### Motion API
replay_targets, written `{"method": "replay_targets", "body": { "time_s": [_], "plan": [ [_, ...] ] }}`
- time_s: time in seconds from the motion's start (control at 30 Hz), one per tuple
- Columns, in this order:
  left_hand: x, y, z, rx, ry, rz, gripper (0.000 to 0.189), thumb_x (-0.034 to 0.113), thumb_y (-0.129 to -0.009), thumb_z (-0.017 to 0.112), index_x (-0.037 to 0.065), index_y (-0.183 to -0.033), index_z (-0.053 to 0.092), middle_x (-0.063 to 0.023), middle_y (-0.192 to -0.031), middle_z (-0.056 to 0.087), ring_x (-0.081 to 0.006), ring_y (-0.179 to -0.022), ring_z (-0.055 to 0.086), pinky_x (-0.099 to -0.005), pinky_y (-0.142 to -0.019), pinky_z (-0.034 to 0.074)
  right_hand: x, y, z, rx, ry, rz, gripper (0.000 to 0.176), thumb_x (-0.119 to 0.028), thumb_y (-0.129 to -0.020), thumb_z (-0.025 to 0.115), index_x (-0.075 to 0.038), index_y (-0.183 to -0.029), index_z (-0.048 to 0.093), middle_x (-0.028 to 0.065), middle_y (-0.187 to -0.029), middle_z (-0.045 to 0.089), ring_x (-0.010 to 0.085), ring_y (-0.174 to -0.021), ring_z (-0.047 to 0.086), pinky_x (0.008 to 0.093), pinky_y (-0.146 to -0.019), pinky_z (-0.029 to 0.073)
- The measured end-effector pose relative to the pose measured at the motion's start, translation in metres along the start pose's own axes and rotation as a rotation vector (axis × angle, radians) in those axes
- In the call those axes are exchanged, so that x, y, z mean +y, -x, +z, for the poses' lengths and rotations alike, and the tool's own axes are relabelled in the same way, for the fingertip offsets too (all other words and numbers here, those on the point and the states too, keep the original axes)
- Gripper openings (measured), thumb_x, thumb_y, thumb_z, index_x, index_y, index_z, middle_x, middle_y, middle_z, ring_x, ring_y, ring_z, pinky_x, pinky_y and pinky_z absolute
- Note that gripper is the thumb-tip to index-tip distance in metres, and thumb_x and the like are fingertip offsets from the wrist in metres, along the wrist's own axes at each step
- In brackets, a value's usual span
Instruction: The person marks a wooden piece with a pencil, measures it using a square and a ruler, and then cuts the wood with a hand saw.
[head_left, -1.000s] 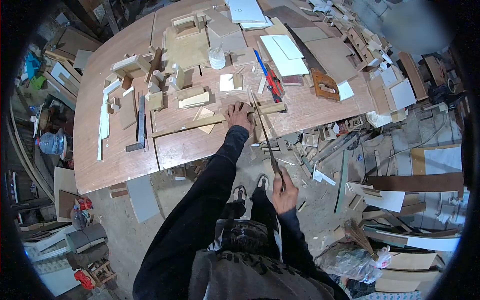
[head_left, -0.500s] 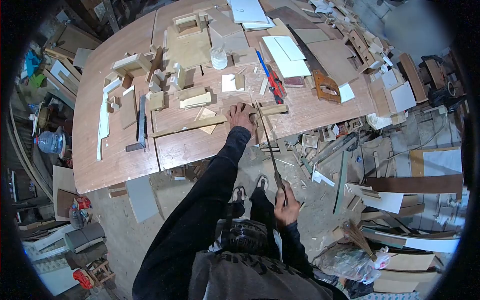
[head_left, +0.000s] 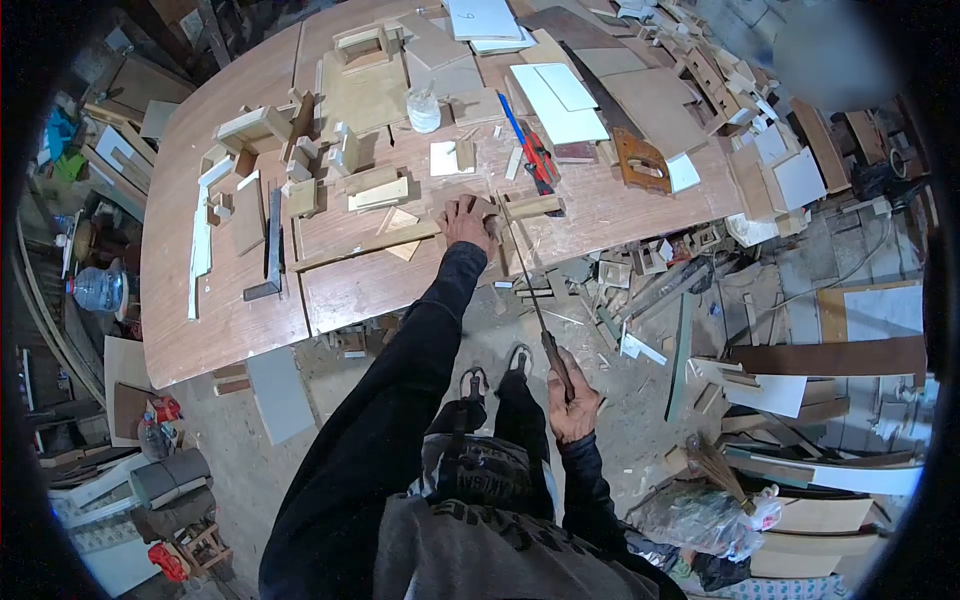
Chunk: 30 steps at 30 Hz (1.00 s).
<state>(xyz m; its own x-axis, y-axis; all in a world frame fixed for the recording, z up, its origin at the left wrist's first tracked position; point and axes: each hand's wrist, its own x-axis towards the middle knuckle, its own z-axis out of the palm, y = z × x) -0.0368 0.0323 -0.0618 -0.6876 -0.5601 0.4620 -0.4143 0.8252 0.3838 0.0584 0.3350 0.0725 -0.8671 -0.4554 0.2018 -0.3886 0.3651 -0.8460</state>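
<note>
My left hand (head_left: 467, 222) presses down near the table's front edge, fingers curled over a long narrow wooden strip (head_left: 372, 245). The strip lies along that edge and its right end (head_left: 535, 206) shows past the hand. In my right hand (head_left: 574, 405) is the handle of a handsaw, held low in front of the table. Its thin blade (head_left: 528, 275) slants up and away, its far end meeting the strip just right of my left hand. Whether the teeth are inside a cut is too small to tell.
A red and blue handsaw (head_left: 530, 150) and a wooden-handled saw (head_left: 642, 162) lie on the table (head_left: 200, 340). Around them are a clear plastic tub (head_left: 424, 110), white boards (head_left: 560, 100), a metal try square (head_left: 272, 255) and small wooden assemblies. Offcuts litter the floor.
The view has shifted slightly, so the table sits a little further left and up. My right hand's fingers look less tightly wrapped on the saw handle. My left hand stays on the strip.
</note>
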Motion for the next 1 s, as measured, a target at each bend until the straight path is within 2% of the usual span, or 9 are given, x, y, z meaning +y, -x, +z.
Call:
{"method": "replay_targets", "body": {
  "time_s": [0.27,0.33,0.47,0.67,0.77,0.8,0.87,0.93,1.0],
  "plan": [
    [0.0,0.0,0.0,-0.046,0.037,-0.081,0.036,0.017,-0.061,0.068,0.016,-0.096,0.061,-0.0084,-0.111,0.048,-0.0315,-0.106,0.039,-0.0479,-0.091,0.025,0.003,-0.009,0.019,0.099,0.035,-0.051,0.031,-0.019,-0.09,0.051,-0.009,-0.119,0.056,0.0194,-0.073,0.06,0.0282,-0.063,0.066,0.034,-0.057,0.049],
    [-0.003,-0.001,0.006,-0.101,0.037,-0.08,0.039,0.017,-0.059,0.07,0.017,-0.097,0.062,-0.0075,-0.112,0.048,-0.031,-0.107,0.039,-0.0475,-0.092,0.025,-0.01,-0.021,0.018,-0.048,0.087,0.242,0.029,-0.019,-0.091,0.051,-0.009,-0.118,0.057,0.0208,-0.068,0.057,0.0263,-0.058,0.064,0.0341,-0.055,0.047],
    [0.01,-0.006,-0.016,-0.169,0.048,-0.16,0.041,0.016,-0.058,0.072,0.018,-0.097,0.063,-0.0066,-0.112,0.048,-0.0297,-0.108,0.039,-0.0466,-0.092,0.026,-0.007,-0.048,0.036,0.003,0.033,0.152,0.028,-0.018,-0.091,0.05,-0.008,-0.116,0.056,0.0213,-0.066,0.055,0.0255,-0.053,0.059,0.0323,-0.052,0.046],
    [0.013,-0.004,-0.017,-0.097,0.073,-0.17,0.041,0.017,-0.056,0.074,0.019,-0.096,0.063,-0.0056,-0.113,0.048,-0.0284,-0.109,0.039,-0.0462,-0.094,0.025,-0.018,-0.01,0.007,-0.09,0.001,0.245,0.029,-0.022,-0.093,0.049,-0.007,-0.116,0.057,0.0195,-0.09,0.064,0.0195,-0.075,0.066,0.0309,-0.062,0.049],
    [0.01,-0.003,-0.011,-0.109,0.005,-0.143,0.045,0.018,-0.053,0.076,0.02,-0.096,0.062,-0.0054,-0.113,0.048,-0.0282,-0.11,0.038,-0.0466,-0.094,0.025,-0.014,-0.023,0.018,-0.042,0.063,0.241,0.03,-0.02,-0.092,0.05,-0.003,-0.115,0.056,0.0245,-0.087,0.062,0.0345,-0.075,0.066,0.0344,-0.061,0.049],
    [0.007,-0.003,-0.009,-0.157,0.049,-0.163,0.044,0.018,-0.054,0.076,0.02,-0.096,0.062,-0.0055,-0.113,0.048,-0.0282,-0.11,0.038,-0.0467,-0.093,0.025,-0.006,-0.033,0.03,-0.041,0.06,0.242,0.03,-0.02,-0.092,0.05,-0.003,-0.115,0.056,0.0245,-0.087,0.062,0.0345,-0.075,0.066,0.0344,-0.061,0.049],
    [0.008,-0.004,-0.012,-0.204,0.088,-0.174,0.044,0.017,-0.054,0.075,0.02,-0.096,0.063,-0.0056,-0.113,0.048,-0.0283,-0.11,0.038,-0.0468,-0.093,0.025,0.01,-0.051,0.053,0.012,0.069,0.09,0.029,-0.019,-0.093,0.049,0.0,-0.113,0.056,0.0075,-0.062,0.049,0.008,-0.057,0.047,0.0246,-0.054,0.042],
    [0.012,-0.006,-0.018,-0.119,0.103,-0.172,0.04,0.017,-0.057,0.072,0.02,-0.096,0.062,-0.006,-0.113,0.048,-0.0284,-0.108,0.039,-0.0469,-0.093,0.025,0.009,-0.048,0.05,0.073,0.068,0.004,0.029,-0.019,-0.094,0.047,-0.001,-0.113,0.056,0.0069,-0.059,0.049,0.0082,-0.055,0.048,0.0256,-0.054,0.043],
    [0.004,-0.002,-0.005,-0.099,0.064,-0.107,0.038,0.017,-0.059,0.07,0.019,-0.096,0.062,-0.0062,-0.112,0.049,-0.0285,-0.107,0.039,-0.0471,-0.092,0.025,-0.006,-0.022,0.027,-0.036,0.025,0.216,0.027,-0.018,-0.094,0.047,-0.001,-0.113,0.056,0.0063,-0.06,0.049,0.0082,-0.055,0.048,0.0256,-0.053,0.043]
  ]
}}
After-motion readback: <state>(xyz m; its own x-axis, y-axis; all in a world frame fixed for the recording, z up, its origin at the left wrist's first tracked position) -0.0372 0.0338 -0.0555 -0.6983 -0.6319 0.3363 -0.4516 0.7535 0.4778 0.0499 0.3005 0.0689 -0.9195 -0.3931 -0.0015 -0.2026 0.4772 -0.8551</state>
